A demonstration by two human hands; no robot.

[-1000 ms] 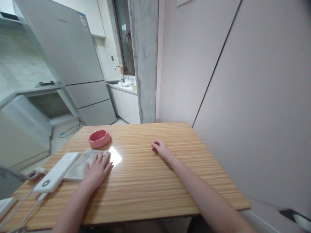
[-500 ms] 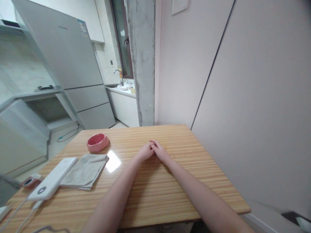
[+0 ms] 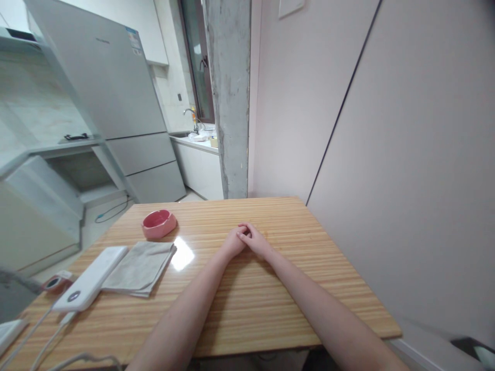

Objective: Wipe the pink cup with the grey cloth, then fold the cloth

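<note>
My left hand (image 3: pixel 233 242) and my right hand (image 3: pixel 255 240) rest together on the wooden table (image 3: pixel 240 304), fingers touching at the middle of the far half. Neither hand holds anything. A folded grey cloth (image 3: pixel 141 267) lies flat to the left, apart from both hands. A pink ashtray (image 3: pixel 159 223) sits beyond the cloth near the far left edge.
A white power bank (image 3: pixel 91 278) with cables lies left of the cloth, and a small round device (image 3: pixel 54 283) beside it. The wall (image 3: pixel 406 154) runs along the table's right side. A fridge (image 3: pixel 112 98) and a sink counter (image 3: pixel 197 136) stand beyond.
My left hand lifted off the grey cloth and moved right to meet my right hand. The right hand stayed put. The cloth lies where it was.
</note>
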